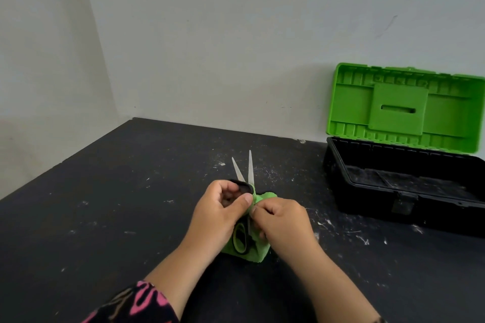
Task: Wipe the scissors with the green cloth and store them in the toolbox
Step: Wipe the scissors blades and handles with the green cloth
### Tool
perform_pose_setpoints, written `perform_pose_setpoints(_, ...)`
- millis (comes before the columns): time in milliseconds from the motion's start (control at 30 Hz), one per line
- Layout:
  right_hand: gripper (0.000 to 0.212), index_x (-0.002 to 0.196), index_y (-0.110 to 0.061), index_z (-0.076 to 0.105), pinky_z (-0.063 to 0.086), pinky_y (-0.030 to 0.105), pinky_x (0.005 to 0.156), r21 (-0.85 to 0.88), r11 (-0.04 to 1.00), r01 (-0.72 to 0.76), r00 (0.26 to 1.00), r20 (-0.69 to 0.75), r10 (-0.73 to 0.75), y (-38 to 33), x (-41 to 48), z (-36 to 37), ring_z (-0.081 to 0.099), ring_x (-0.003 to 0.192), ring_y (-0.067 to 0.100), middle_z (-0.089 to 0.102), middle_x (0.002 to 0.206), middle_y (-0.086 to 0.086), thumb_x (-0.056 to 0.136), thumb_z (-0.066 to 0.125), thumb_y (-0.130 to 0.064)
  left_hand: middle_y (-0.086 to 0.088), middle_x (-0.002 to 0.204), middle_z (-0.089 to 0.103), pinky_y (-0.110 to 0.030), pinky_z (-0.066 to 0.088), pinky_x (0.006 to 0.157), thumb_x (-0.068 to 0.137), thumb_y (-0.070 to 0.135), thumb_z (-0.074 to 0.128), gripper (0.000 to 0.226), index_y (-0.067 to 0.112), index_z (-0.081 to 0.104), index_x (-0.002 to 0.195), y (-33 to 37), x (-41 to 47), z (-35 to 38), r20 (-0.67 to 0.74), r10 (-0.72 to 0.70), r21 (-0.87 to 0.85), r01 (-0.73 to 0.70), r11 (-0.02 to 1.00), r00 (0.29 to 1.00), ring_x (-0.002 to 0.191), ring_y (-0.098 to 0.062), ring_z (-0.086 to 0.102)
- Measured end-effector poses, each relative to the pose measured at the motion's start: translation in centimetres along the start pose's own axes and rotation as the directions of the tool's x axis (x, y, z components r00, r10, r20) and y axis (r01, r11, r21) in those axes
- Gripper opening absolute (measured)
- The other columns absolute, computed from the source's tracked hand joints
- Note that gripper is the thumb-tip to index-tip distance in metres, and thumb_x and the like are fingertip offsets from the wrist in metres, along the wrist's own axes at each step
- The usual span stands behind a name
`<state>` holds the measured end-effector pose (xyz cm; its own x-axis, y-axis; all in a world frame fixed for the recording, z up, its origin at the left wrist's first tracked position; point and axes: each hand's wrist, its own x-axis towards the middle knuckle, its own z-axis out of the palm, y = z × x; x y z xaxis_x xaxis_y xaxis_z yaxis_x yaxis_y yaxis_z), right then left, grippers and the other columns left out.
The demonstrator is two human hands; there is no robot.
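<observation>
The scissors (249, 169) have black and green handles and two pale blades, spread slightly apart and pointing away from me. My left hand (219, 215) grips the upper handle loop, holding them over the middle of the table. My right hand (284, 225) pinches the green cloth (252, 251) against the scissors near the pivot; the cloth bunches under both hands and hangs below the lower handle. The toolbox (338, 165) stands open at the right, its black base apparently holding nothing, its green lid (401, 107) upright against the wall.
The black table (118, 204) is flecked with white scratches and crumbs. Its left edge runs diagonally from the far corner towards me. A pale wall stands close behind the table and the toolbox.
</observation>
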<state>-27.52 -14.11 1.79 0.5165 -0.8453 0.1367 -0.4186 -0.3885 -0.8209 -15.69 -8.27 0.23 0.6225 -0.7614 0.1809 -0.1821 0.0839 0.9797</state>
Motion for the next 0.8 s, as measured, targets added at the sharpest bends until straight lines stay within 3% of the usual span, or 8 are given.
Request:
perform_pose_setpoints(67,0.033,0.058,-0.001,0.056,0.04,0.034,0.048,-0.047,0.997,0.065,0.998,-0.013,-0.066,-0.09,-0.18,0.21,0.043,0.05,0.015,0.053,0.055,0.017,0.084,0.059,-0.022,0.003,0.076,0.062,-0.025,0.047,0.066,0.082,0.018,0.071,0.012,0.019,0.06,0.088,0.17,0.16,0.1,-0.035,-0.042,-0.03,0.041,0.999,0.998,0.067,-0.009,0.057)
perform_pose_setpoints(233,0.038,0.057,0.001,0.052,0.035,0.029,0.049,-0.04,0.995,0.087,0.996,0.012,-0.087,-0.39,-0.26,0.32,0.041,0.049,0.015,0.048,0.052,0.011,0.085,0.059,-0.023,0.007,0.064,0.06,-0.014,0.041,0.05,0.083,0.019,0.067,0.006,0.015,0.063,0.08,0.57,0.57,-0.44,-0.164,-0.019,-0.031,0.014,0.999,0.986,0.05,0.003,0.051)
perform_pose_setpoints(400,0.032,0.058,-0.002,0.056,0.044,0.035,0.05,-0.02,1.0,0.008,0.999,-0.037,-0.009,-0.22,-0.07,0.62,0.047,0.05,0.018,0.049,0.05,0.008,0.083,0.059,-0.021,0.001,0.079,0.066,-0.022,0.05,0.065,0.083,0.021,0.071,0.011,0.02,0.062,0.088,0.37,-0.01,0.21,0.037,-0.084,-0.095,0.087,0.992,0.996,0.069,-0.006,0.061)
perform_pose_setpoints(567,0.035,0.057,-0.003,0.053,0.04,0.032,0.05,-0.085,0.994,0.075,0.997,-0.016,-0.077,-0.47,-0.44,0.86,0.045,0.05,0.016,0.047,0.049,0.004,0.085,0.059,-0.023,0.004,0.054,0.055,-0.024,0.042,0.051,0.085,0.02,0.068,0.017,0.01,0.061,0.073,0.67,0.09,0.26,-0.012,-0.155,-0.178,0.151,0.972,0.988,0.05,-0.008,0.048)
perform_pose_setpoints(633,0.035,0.058,-0.002,0.054,0.041,0.032,0.05,-0.082,0.994,0.075,0.997,-0.014,-0.076,-0.56,-0.38,1.01,0.046,0.05,0.017,0.048,0.049,0.005,0.085,0.06,-0.023,0.003,0.053,0.055,-0.027,0.042,0.053,0.087,0.022,0.065,0.021,0.011,0.061,0.069,0.72,0.07,0.19,-0.035,-0.159,-0.172,0.15,0.973,0.987,0.051,-0.01,0.048)
perform_pose_setpoints(800,0.034,0.055,-0.002,0.054,0.044,0.033,0.05,0.006,1.0,-0.009,1.0,-0.027,0.009,-0.28,-0.12,0.75,0.049,0.05,0.019,0.048,0.049,0.005,0.084,0.06,-0.02,0.004,0.062,0.065,-0.023,0.049,0.056,0.091,0.019,0.061,0.015,0.008,0.065,0.082,0.86,-0.33,0.14,0.15,-0.128,-0.168,0.152,0.974,0.98,0.059,-0.007,0.06)
